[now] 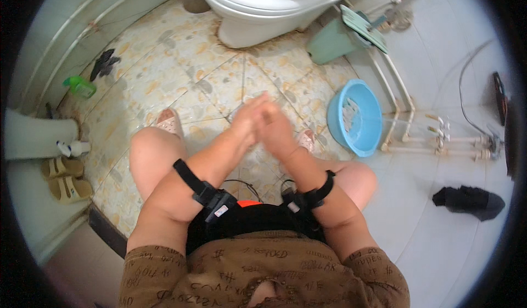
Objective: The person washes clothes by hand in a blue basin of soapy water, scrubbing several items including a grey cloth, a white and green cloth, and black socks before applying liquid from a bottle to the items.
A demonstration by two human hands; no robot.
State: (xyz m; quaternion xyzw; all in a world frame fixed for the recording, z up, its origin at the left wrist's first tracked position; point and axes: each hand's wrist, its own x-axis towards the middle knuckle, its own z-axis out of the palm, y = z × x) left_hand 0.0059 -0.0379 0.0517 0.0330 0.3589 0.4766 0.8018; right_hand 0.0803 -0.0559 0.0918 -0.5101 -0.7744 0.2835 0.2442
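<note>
My left hand point(247, 122) and my right hand point(274, 127) are pressed together in front of me, above the tiled floor point(219, 77) and between my bent knees. Both are smeared by motion, and their fingers overlap. Whether anything is caught between the palms cannot be made out. Dark straps with small boxes circle both forearms. To the right of my hands, a light blue basin point(332, 116) stands on the floor with something whitish in it.
A white toilet point(247, 12) stands ahead, with a green bin point(329, 42) to its right. Pipes point(403, 102) run along the right wall, where a black sock point(469, 201) lies lower down. At left are a green bottle point(82, 87), dark cloth point(104, 64) and beige slippers point(70, 188).
</note>
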